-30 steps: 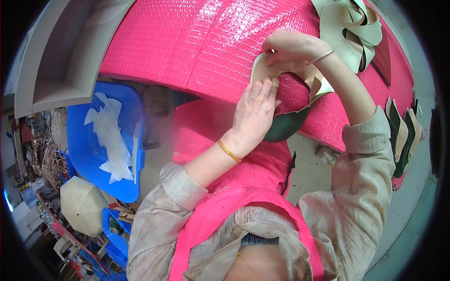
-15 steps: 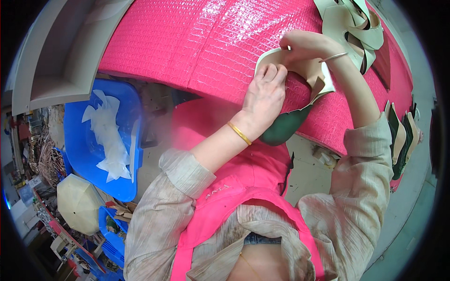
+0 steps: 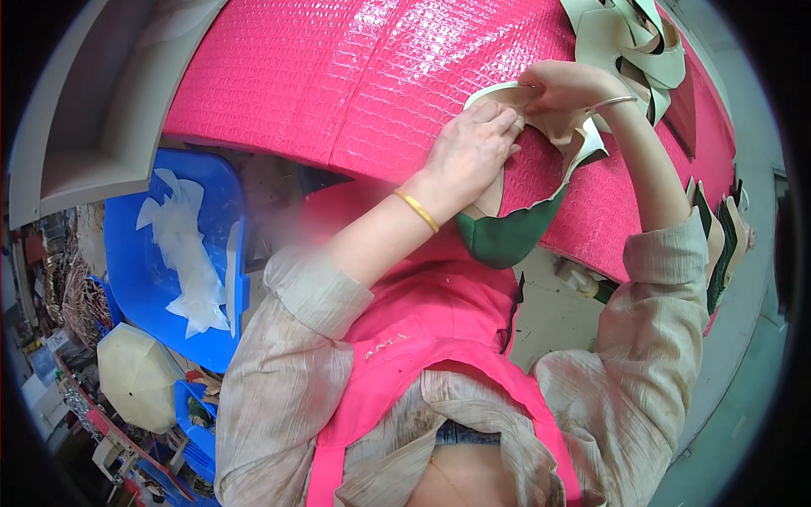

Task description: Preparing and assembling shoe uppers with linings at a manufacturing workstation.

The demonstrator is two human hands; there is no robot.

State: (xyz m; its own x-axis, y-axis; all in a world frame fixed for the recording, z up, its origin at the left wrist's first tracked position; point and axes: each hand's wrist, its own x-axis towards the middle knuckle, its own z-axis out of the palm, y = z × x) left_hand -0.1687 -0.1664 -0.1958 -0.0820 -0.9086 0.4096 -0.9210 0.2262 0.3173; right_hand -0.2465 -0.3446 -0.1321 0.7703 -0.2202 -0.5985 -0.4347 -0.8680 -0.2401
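Observation:
A shoe upper [image 3: 511,234], green leather outside with a cream lining, lies curved over the near edge of the pink table. My left hand [image 3: 475,150] presses its curled fingers on the left part of the lining. The fingers of my right hand [image 3: 568,86] are bent and pinch the upper's far rim, close to the left fingertips. The green end hangs down toward my lap. Whether anything small sits between the fingertips is hidden.
The table [image 3: 338,93] has a glossy pink quilted cover. Cream and dark leather pieces [image 3: 621,42] are heaped at far right, with more pieces [image 3: 726,245] hanging at the right edge. A blue bin [image 3: 139,253] holding white sheets and a grey box-like frame [image 3: 93,173] stand at left.
My left hand has flattened somewhat over the lining and its wrist moved left. The green end swung into fuller view, and the right hand shifted slightly.

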